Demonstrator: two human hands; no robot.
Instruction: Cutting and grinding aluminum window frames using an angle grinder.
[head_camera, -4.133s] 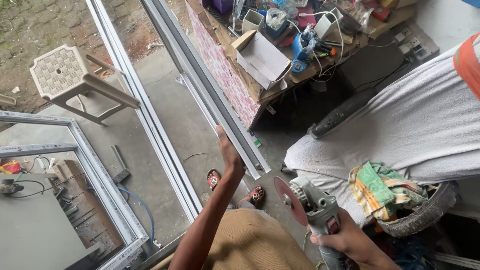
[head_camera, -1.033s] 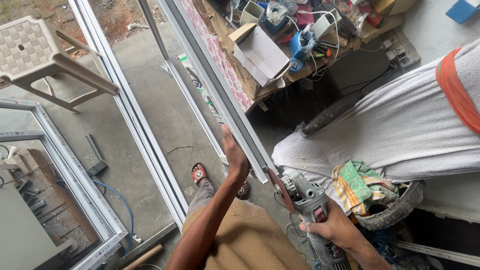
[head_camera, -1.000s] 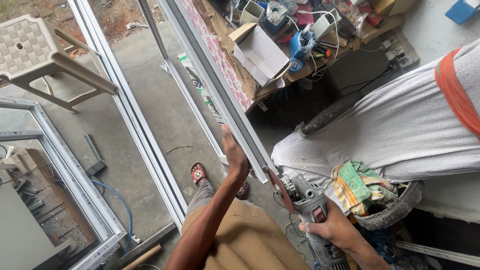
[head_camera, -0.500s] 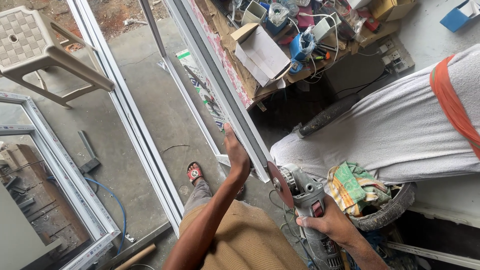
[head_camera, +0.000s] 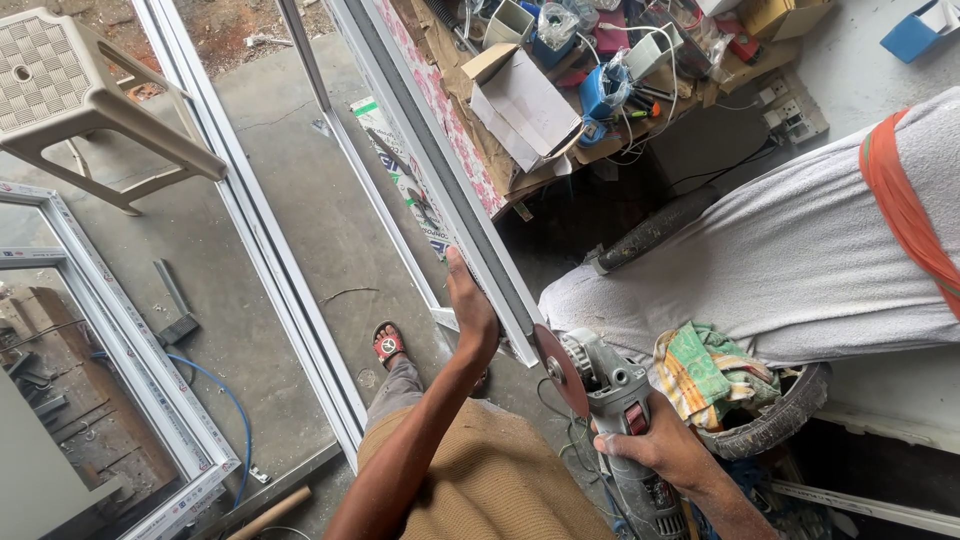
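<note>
My left hand (head_camera: 470, 305) grips the near end of a long grey aluminium frame bar (head_camera: 440, 160) that runs away from me toward the top of the view. My right hand (head_camera: 655, 450) holds a grey angle grinder (head_camera: 615, 390) by its body. The grinder's reddish disc (head_camera: 560, 370) sits right at the bar's near end, just right of my left hand. I cannot tell if the disc touches the metal.
A white window frame (head_camera: 260, 240) stands on the concrete floor at left, with a beige plastic stool (head_camera: 80, 95) beyond. A cluttered bench (head_camera: 590, 90) with boxes and cables is ahead. A large white sack (head_camera: 800, 250) and a tyre with rags (head_camera: 750, 400) lie at right.
Over the last seconds my left hand closed on the bar's end. The grinder rose toward it, and its disc now sits at the bar's end.
</note>
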